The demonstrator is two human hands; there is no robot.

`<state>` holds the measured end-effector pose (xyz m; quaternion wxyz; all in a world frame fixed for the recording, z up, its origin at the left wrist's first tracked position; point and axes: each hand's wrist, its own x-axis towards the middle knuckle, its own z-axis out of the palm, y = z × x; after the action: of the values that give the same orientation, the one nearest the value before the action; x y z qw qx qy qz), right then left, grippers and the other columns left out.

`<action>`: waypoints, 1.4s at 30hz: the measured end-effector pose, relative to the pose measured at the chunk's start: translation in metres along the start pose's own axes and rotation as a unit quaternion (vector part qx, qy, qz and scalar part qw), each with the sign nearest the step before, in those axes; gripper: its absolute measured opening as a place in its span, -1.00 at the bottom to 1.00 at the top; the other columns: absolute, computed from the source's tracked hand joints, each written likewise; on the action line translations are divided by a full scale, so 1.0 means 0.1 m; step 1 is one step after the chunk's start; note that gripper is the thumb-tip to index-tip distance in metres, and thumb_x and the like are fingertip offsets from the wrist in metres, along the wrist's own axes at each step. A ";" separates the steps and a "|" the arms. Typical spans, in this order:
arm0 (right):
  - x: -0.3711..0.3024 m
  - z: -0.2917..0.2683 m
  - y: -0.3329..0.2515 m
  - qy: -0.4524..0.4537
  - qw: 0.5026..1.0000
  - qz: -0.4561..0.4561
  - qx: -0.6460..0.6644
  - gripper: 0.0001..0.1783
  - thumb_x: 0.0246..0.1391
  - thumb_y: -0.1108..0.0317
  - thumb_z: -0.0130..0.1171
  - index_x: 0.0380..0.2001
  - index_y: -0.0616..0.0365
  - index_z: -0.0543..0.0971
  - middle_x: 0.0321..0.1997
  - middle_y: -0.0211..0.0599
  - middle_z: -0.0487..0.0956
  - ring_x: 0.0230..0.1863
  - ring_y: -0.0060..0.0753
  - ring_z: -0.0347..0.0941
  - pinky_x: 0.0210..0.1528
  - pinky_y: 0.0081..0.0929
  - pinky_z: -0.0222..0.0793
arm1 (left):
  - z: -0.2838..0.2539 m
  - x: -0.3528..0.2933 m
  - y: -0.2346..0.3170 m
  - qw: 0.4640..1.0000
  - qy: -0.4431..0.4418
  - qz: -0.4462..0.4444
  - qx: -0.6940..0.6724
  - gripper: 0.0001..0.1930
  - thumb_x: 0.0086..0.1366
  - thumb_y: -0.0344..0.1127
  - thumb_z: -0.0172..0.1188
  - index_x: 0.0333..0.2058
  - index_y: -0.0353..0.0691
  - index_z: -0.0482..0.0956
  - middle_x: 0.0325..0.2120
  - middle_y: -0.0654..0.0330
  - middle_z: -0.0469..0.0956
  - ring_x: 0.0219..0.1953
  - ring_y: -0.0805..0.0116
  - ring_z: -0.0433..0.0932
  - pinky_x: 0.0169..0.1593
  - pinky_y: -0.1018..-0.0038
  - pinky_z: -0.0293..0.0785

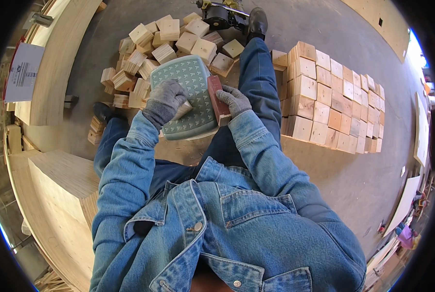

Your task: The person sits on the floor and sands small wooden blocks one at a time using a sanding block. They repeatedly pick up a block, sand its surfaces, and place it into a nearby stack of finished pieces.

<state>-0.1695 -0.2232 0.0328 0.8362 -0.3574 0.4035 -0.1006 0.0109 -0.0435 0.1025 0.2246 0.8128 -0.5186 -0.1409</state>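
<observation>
Both my hands wear grey knitted gloves and are over a teal plastic stool with a raised pattern on its top. My left hand is closed on a pale wooden block, most of it hidden under the fingers and resting on the stool. At the stool's right edge my right hand grips a long reddish-brown block, which looks like a sanding block. It stands tilted, with my thumb and fingers along its right side. The two blocks are apart.
A loose heap of wooden blocks lies beyond the stool. To the right stands a neat stack of blocks. Thick timber panels line the left side. A dark machine sits at the far edge near my right shoe.
</observation>
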 end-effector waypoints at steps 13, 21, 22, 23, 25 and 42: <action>0.04 -0.03 0.05 -0.007 0.999 -0.014 -0.035 -0.40 0.19 0.36 0.47 0.27 0.24 0.55 0.12 -0.13 0.70 -0.05 -0.26 0.68 0.03 -0.39 0.65 | 0.11 -0.09 0.15 0.998 0.049 -0.030 0.002 -0.87 0.30 -0.32 0.36 -0.25 -0.23 0.75 -0.20 0.02 0.68 -0.02 -0.05 0.63 0.09 0.15 0.55; 0.02 -0.01 0.04 -0.003 0.999 -0.019 -0.029 -0.43 0.15 0.42 0.49 0.22 0.26 0.59 0.06 -0.16 0.72 -0.08 -0.31 0.69 -0.01 -0.41 0.66 | 0.10 -0.15 -0.07 0.887 0.219 -0.238 -0.330 -0.81 0.49 -0.27 0.33 -0.11 -0.28 0.73 -0.22 0.27 0.73 -0.18 0.53 0.62 -0.05 0.54 0.57; 0.01 0.00 0.02 0.002 1.000 -0.014 -0.028 -0.43 0.15 0.42 0.49 0.22 0.26 0.59 0.06 -0.15 0.72 -0.08 -0.31 0.69 -0.02 -0.41 0.66 | 0.06 -0.16 -0.09 0.869 0.257 -0.232 -0.353 -0.80 0.48 -0.26 0.35 -0.11 -0.28 0.74 -0.24 0.29 0.72 -0.20 0.53 0.62 -0.08 0.54 0.57; -0.01 0.01 0.02 0.005 1.000 -0.009 -0.027 -0.43 0.15 0.42 0.49 0.22 0.26 0.59 0.06 -0.15 0.72 -0.09 -0.31 0.69 -0.02 -0.40 0.66 | 0.00 -0.18 -0.15 0.850 0.295 -0.225 -0.375 -0.80 0.47 -0.25 0.36 -0.12 -0.27 0.74 -0.25 0.30 0.72 -0.22 0.54 0.61 -0.10 0.54 0.56; -0.03 0.03 0.02 -0.001 1.000 -0.017 -0.022 -0.42 0.15 0.42 0.49 0.23 0.27 0.58 0.06 -0.15 0.72 -0.08 -0.30 0.69 -0.01 -0.40 0.67 | -0.14 -0.27 -0.28 0.815 0.363 -0.214 -0.397 -0.79 0.45 -0.24 0.38 -0.13 -0.28 0.74 -0.26 0.31 0.72 -0.22 0.54 0.62 -0.09 0.55 0.57; -0.06 0.08 0.05 -0.002 0.999 -0.041 -0.023 -0.39 0.20 0.47 0.43 0.28 0.38 0.49 0.11 -0.05 0.68 -0.07 -0.26 0.70 0.00 -0.36 0.69 | 0.57 -1.49 -1.25 0.819 0.368 -0.350 -0.267 0.00 0.08 -0.52 0.60 0.48 -0.24 0.24 0.41 -0.05 0.36 0.28 0.00 0.51 0.27 0.24 0.54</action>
<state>-0.1677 -0.2130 0.0364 0.8238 -0.3931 0.3890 -0.1247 0.0191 0.1240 -0.0109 0.5424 0.8392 -0.0205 -0.0333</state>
